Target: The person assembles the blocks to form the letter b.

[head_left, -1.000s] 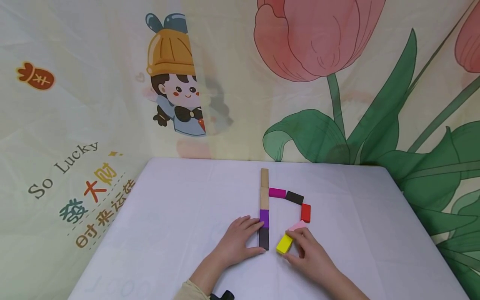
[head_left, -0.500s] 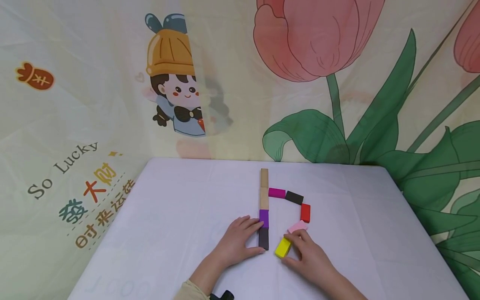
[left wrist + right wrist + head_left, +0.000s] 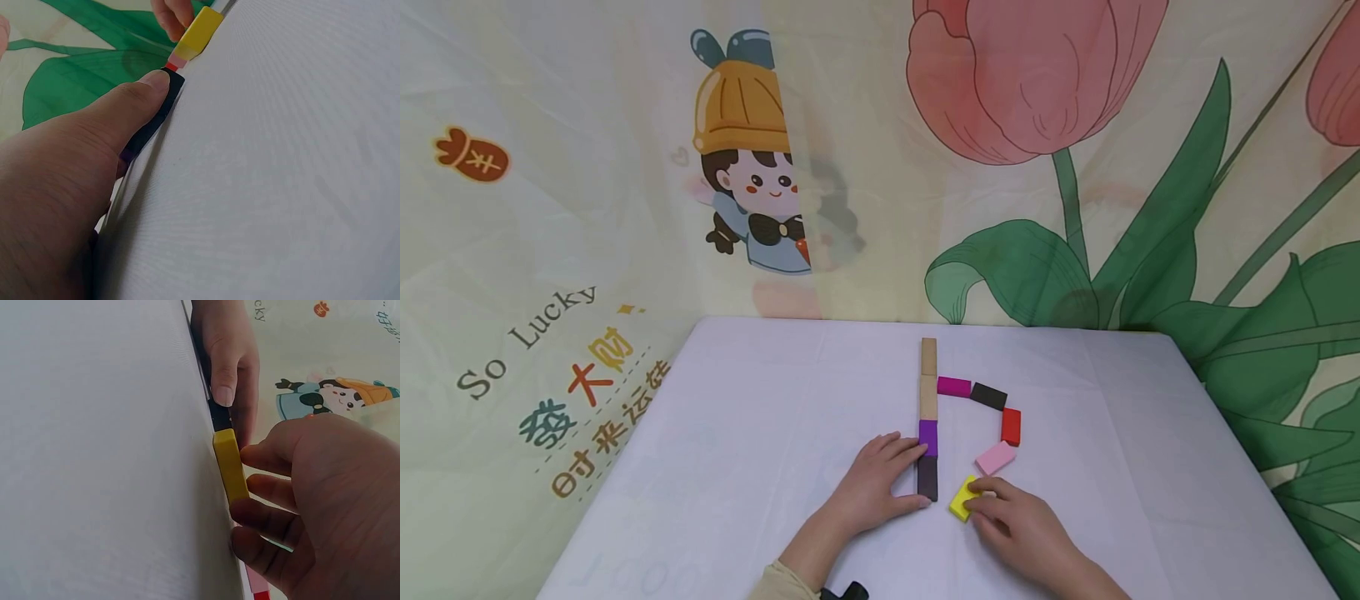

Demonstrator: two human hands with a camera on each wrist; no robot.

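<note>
Head view: white cloth-covered table [image 3: 737,467], w/ printed fabric backdrop [image 3: 587,208] behind & at both sides — cartoon kid in orange hat at 11 o'clock, big pink tulip w/ green leaves from 12 to 3, "So Lucky" text at 9. Blocks lie flat near table centre: a straight column of two tan blocks [image 3: 928,379], purple block [image 3: 928,436], then dark block [image 3: 927,477] at its near end. From the column an arc curves toward 3 o'clock: magenta block [image 3: 954,386], black block [image 3: 988,395], red block [image 3: 1011,425], pink block [image 3: 996,457]. Yellow block [image 3: 962,497] sits at 5 o'clock of the arc, just beside the dark block, apart from pink. Right hand [image 3: 1026,527] grasps the yellow block, fingers curled over its right end & side; right wrist view shows fingertips on its long face. Left hand [image 3: 874,483] rests flat on the cloth at 9 o'clock of the column, fingers relaxed, thumb tip pressed vs the dark block's side.
</note>
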